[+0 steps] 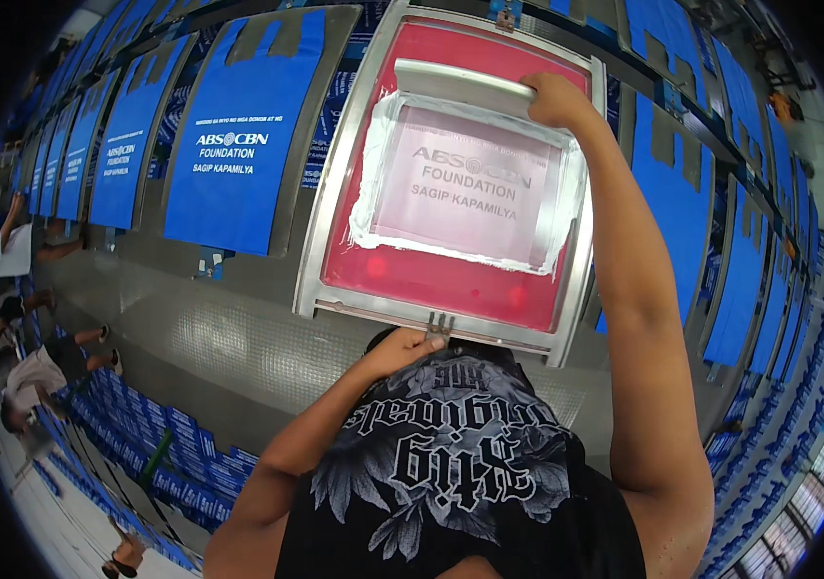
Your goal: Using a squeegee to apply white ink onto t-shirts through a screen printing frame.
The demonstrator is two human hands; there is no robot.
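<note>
The right hand (555, 99) grips the squeegee (465, 85) lying crosswise at the frame's (335, 207) far end, while the left hand (402, 349) clasps its near edge.

right arm outstretched, right hand (555, 98) gripping, left hand (400, 349) fisted

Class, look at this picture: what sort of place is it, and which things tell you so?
Probably a screen-printing workshop: a framed screen with white ink, a squeegee in the right hand, and rows of blue bags.
</note>
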